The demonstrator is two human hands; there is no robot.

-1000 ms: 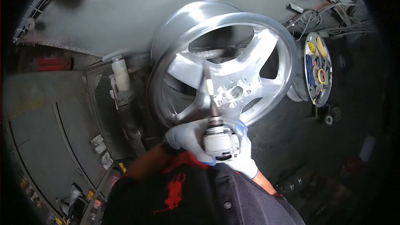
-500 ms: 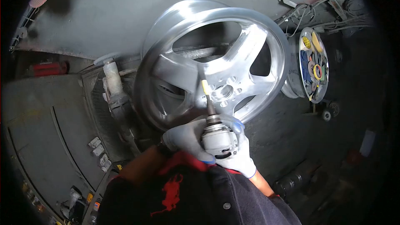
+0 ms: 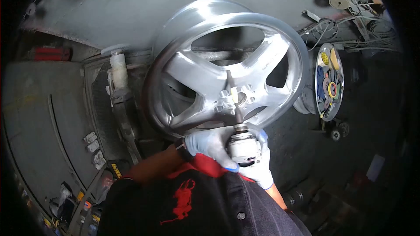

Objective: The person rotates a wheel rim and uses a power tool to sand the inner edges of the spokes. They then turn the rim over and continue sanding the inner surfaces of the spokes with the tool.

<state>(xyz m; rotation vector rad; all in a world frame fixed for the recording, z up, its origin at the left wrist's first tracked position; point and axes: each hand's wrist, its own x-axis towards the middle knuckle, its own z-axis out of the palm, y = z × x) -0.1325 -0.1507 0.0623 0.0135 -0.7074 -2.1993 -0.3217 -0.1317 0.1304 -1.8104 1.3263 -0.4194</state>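
Both of my gloved hands are wrapped around a die grinder [image 3: 243, 148], held upright in front of my chest. My left hand [image 3: 212, 146] closes on its left side, and my right hand [image 3: 264, 168] grips from the right and below. From the grinder's nose a thin shaft with a pale yellow band [image 3: 234, 94] points away from me, its dark flat tip overlapping the wheel near the hub. The bare metal alloy wheel rim [image 3: 258, 67] stands tilted before me, with broad spokes and bolt holes around the centre bore.
On the right, a round tray [image 3: 319, 100] of abrasive discs and a yellow tape roll sits on another rim. Cables [image 3: 326, 28] hang behind it. At left are a white-wrapped tool on a stand [image 3: 118, 70], a red object [image 3: 51, 53] and several small pale blocks [image 3: 92, 147].
My hands and the grinder appear slightly further right in view, with the shaft tip shifted right across the wheel toward the hub. The view has also shifted a little.
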